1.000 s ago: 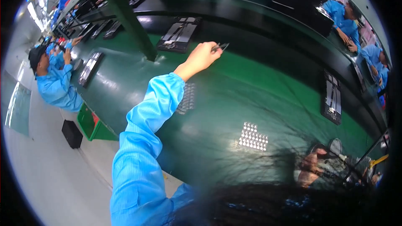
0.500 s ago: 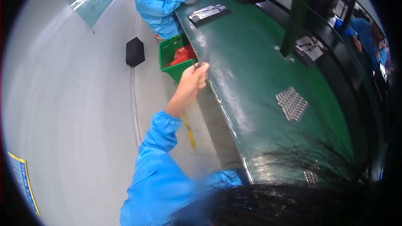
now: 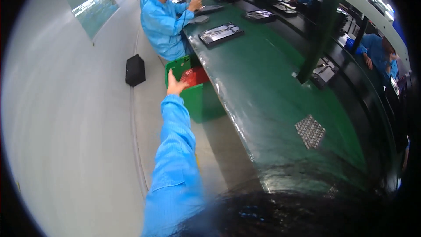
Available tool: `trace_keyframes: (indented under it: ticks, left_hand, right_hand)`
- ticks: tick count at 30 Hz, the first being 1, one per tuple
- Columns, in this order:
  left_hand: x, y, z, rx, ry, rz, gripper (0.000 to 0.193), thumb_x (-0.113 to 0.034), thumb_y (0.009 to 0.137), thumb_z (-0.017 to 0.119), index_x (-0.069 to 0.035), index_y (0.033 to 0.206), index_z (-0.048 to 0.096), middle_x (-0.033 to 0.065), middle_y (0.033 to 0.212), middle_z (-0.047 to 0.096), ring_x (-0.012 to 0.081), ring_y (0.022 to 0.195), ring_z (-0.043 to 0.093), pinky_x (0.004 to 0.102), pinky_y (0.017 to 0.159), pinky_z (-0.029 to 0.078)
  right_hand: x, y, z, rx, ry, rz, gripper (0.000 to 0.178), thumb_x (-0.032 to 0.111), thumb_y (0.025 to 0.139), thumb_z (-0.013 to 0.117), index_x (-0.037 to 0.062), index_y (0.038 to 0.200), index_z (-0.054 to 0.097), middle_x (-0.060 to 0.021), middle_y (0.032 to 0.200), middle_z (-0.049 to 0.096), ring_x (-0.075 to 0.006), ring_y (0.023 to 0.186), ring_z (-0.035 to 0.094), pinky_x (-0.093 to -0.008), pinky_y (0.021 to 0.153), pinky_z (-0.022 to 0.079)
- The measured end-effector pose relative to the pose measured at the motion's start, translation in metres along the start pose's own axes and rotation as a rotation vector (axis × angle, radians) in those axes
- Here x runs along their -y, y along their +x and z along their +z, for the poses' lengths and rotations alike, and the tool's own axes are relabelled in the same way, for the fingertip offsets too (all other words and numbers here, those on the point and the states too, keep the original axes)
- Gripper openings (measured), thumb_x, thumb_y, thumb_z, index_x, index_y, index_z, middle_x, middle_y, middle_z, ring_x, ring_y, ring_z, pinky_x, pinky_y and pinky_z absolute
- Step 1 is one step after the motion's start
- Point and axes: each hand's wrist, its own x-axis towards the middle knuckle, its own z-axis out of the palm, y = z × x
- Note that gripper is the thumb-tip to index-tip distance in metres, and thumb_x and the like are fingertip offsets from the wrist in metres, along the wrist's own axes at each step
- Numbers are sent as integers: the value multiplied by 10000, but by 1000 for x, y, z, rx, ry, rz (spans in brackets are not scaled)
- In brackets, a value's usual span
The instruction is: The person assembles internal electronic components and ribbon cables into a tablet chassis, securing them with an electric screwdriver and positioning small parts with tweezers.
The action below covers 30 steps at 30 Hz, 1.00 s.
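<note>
My left hand [image 3: 176, 84] is stretched out over the near left rim of a green plastic bin [image 3: 199, 103]. Its fingers and thumb are spread, and I see nothing held between them. Inside the bin lies a crumpled red plastic bag [image 3: 188, 78], partly behind the hand. The bin stands on the floor beside the long green-topped table [image 3: 245, 90]. No part of my right hand shows.
A patterned metallic sheet of small parts [image 3: 310, 131] lies on the table. Farther off are black trays of parts [image 3: 220, 34] and a dark green post [image 3: 318, 39]. A co-worker in blue [image 3: 163, 26] sits beyond the bin. A black box [image 3: 135, 70] is on the floor.
My left hand has moved from the table edge to over the bin, and its pinched fingers have spread. The small dark thing in them no longer shows. The view has tilted upward.
</note>
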Motion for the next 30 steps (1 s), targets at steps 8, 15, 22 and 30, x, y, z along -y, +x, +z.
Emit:
trace_keyframes:
  ticks: [8, 15, 22, 30]
  left_hand:
    - [-14, -23, 59, -523, -242, -59, 601, -324, 1043, 470, -46, 1530, 255, 189, 1499, 455, 376, 1329, 498, 530, 1104, 422]
    - [-67, -170, 234, 334, -491, 62, 535, -224, 1079, 410, -103, 1569, 231, 137, 1520, 435, 264, 1284, 533, 418, 1124, 433]
    - [-82, -313, 430, 1146, -693, -439, 665, -506, 1066, 298, -195, 1606, 66, 134, 1628, 239, 311, 1175, 614, 456, 984, 534]
    - [-37, -447, 530, 1817, -350, -673, 857, -642, 1010, 314, -181, 1590, -118, 160, 1629, 226, 251, 966, 670, 346, 806, 599]
  right_hand:
    - [6, -3, 1, -49, -7, 66, 436, 188, 930, 659, 51, 1324, 532, 28, 897, 525, -51, 749, 470, -205, 671, 379]
    - [18, -5, 7, -79, -23, 126, 490, 170, 921, 667, 51, 1369, 510, 37, 922, 517, -40, 754, 462, -194, 674, 371]
    - [57, -21, 44, -126, -17, 115, 596, 115, 873, 700, 33, 1416, 469, 32, 941, 513, -36, 724, 461, -179, 599, 365]
    - [58, -21, 156, 22, 127, 206, 650, 83, 780, 808, -11, 1348, 506, -90, 1062, 665, -109, 713, 627, -234, 516, 492]
